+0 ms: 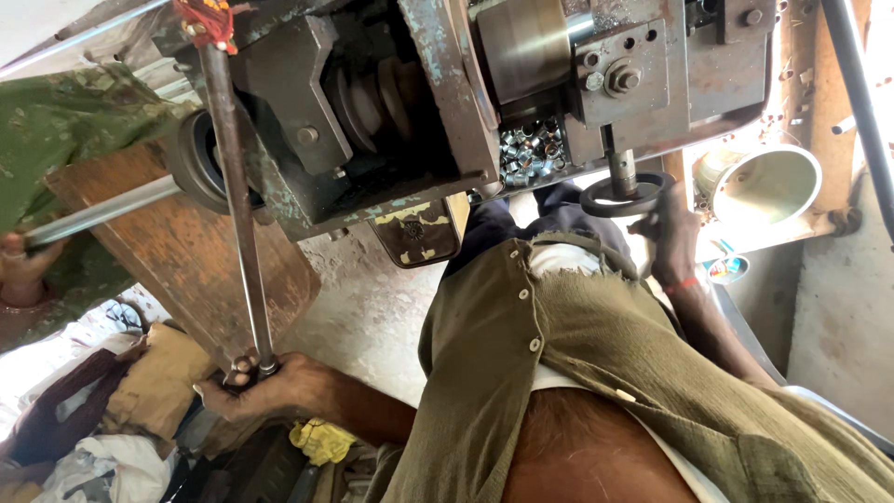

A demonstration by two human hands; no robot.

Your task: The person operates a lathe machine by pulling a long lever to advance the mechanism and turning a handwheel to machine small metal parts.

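- Nearest to you is your olive shirt (596, 373), hanging open over the lower right of the view.
- Your left hand (265, 387) has its fingers (240, 368) curled tight around the lower end of a long steel lever rod (237, 205); the rod runs up from your grip to a red fitting (207, 20) at the top of the machine (391, 112).
- Below and left of that hand lie heaped cloths (102, 447) and a yellow rag (321, 438).
- Your right hand (672, 242), a red band at the wrist, holds the rim of a small black handwheel (626, 194); the fingers wrap the rim, though how firmly I cannot tell.
- Above the handwheel its shaft enters a bolted grey block (619, 70).
- Left of those fingers, small shiny metal pieces (526, 149) sit piled in the machine's tray.
- Right of them stands a pale round bowl (768, 184).
- At the far left, another person's hand (23, 265) grips a second steel bar (102, 210) beside a green cloth (65, 130).
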